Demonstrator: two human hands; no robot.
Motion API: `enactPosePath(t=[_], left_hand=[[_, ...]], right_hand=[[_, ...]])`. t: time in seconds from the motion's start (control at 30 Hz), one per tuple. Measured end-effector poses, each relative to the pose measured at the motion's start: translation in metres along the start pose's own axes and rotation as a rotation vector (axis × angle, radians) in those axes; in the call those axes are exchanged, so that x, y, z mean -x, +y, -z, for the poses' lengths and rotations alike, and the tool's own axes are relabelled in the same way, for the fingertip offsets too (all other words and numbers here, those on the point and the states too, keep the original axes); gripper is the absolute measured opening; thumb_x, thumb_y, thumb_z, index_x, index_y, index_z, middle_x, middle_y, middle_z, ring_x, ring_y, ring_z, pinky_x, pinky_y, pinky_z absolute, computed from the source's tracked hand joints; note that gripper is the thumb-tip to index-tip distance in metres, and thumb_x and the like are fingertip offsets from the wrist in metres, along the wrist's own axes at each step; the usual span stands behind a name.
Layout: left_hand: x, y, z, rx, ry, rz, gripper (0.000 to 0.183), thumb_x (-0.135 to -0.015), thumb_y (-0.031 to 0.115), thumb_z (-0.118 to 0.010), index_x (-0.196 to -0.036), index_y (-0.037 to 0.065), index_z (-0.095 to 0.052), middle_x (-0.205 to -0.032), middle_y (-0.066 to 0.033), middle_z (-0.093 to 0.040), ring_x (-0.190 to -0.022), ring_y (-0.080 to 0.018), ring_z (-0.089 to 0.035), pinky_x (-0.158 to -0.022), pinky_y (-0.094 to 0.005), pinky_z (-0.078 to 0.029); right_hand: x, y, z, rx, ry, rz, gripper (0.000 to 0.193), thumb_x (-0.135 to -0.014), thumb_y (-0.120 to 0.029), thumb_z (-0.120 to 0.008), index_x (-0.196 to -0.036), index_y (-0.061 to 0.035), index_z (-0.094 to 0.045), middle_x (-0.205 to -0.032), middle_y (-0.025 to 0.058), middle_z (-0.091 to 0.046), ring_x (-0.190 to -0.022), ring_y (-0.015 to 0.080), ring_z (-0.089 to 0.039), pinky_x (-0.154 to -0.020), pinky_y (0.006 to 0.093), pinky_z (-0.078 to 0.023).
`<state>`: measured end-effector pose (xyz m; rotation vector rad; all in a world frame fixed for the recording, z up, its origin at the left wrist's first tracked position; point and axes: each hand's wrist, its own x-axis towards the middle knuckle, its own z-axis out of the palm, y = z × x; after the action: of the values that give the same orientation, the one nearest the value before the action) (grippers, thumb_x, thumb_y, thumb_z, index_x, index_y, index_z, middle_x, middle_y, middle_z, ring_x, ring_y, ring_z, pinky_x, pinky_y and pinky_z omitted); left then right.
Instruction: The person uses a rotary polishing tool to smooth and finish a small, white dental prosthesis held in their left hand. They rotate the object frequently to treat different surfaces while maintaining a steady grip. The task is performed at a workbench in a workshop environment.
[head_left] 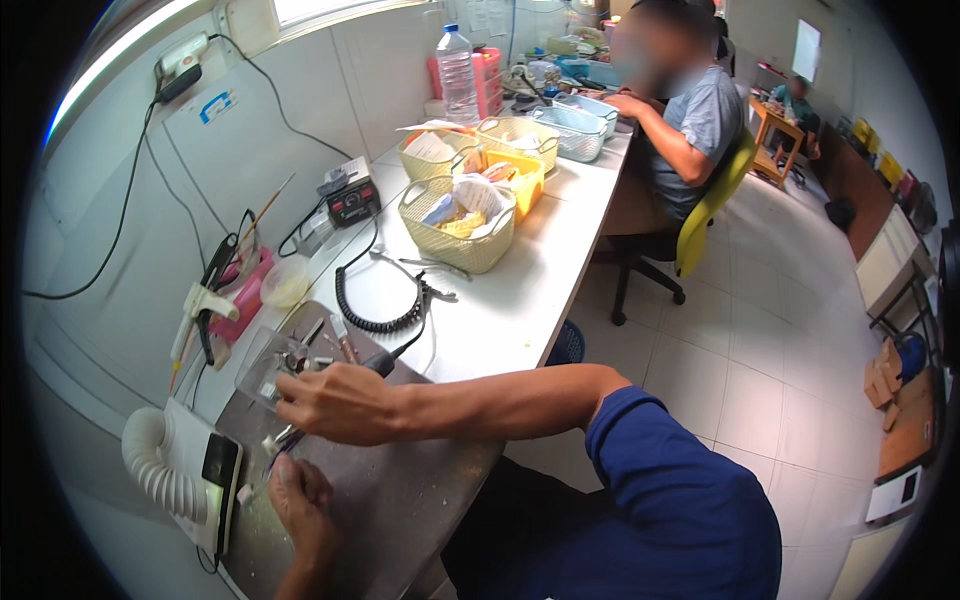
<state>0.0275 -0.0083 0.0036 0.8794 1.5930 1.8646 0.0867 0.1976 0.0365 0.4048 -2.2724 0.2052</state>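
My right hand point(345, 403) is closed around a rotary tool handpiece point(380, 363), whose black rear end sticks out behind the knuckles. A coiled black cord point(375, 322) runs from it toward a small dark control box point(352, 198). The metal tip points down toward my left hand point(300, 500), which is closed with its fingers curled near the tip. Whatever the left fingers hold is too small to make out. Just beyond the right hand sits a clear plastic box point(262, 365) with small tool bits. Both hands are over a grey work surface point(390, 500).
A white dust extractor point(215, 470) with a ribbed hose point(150, 450) stands at left. Beyond it are a glue gun point(205, 305) and a pink container point(245, 295). Pliers point(435, 266) lie before a cream basket point(465, 240). Another person point(690, 130) sits farther along the bench.
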Motion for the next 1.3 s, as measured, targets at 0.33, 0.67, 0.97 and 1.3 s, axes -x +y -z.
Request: enactPosePath(t=[0.33, 0.67, 0.97, 1.3], left_hand=[[-0.024, -0.022, 0.011, 0.064, 0.151, 0.03, 0.007, -0.093, 0.008, -0.05, -0.097, 0.007, -0.045, -0.09, -0.0028, -0.049, -0.077, -0.0101, -0.05, -0.066, -0.0228, -0.044], [-0.021, -0.009, 0.004, 0.069, 0.095, -0.012, 0.027, -0.092, 0.018, -0.063, -0.108, -0.001, -0.053, -0.102, -0.0056, -0.056, -0.091, -0.0096, -0.058, -0.079, -0.0231, -0.049], [-0.016, -0.009, 0.007, 0.083, 0.096, 0.031, 0.02, -0.091, 0.008, -0.061, -0.107, -0.001, -0.053, -0.102, -0.0058, -0.057, -0.092, -0.0116, -0.058, -0.081, -0.0243, -0.048], [-0.018, -0.016, 0.024, 0.193, -0.038, 0.054, 0.02, -0.091, 0.008, -0.063, -0.106, 0.002, -0.053, -0.104, -0.0051, -0.058, -0.089, -0.0107, -0.057, -0.083, -0.0238, -0.047]], right_hand=[[0.016, -0.013, -0.02, -0.142, -0.042, -0.054, 0.02, -0.075, -0.014, -0.064, -0.085, 0.0004, -0.055, -0.084, 0.0105, -0.056, -0.076, 0.0239, -0.066, -0.055, 0.0328, -0.054], [0.017, -0.025, -0.021, -0.228, -0.063, -0.039, 0.028, -0.075, -0.007, -0.059, -0.101, 0.0043, -0.057, -0.086, 0.0106, -0.056, -0.074, 0.0247, -0.065, -0.057, 0.0341, -0.054], [0.017, -0.025, -0.026, -0.223, -0.005, -0.087, 0.013, -0.077, -0.01, -0.06, -0.08, -0.0024, -0.05, -0.081, 0.0091, -0.05, -0.068, 0.0232, -0.062, -0.052, 0.0355, -0.051], [0.012, -0.018, -0.015, -0.27, 0.027, -0.065, 0.014, -0.077, -0.009, -0.063, -0.079, -0.003, -0.05, -0.08, 0.008, -0.052, -0.063, 0.0243, -0.062, -0.051, 0.0365, -0.05]])
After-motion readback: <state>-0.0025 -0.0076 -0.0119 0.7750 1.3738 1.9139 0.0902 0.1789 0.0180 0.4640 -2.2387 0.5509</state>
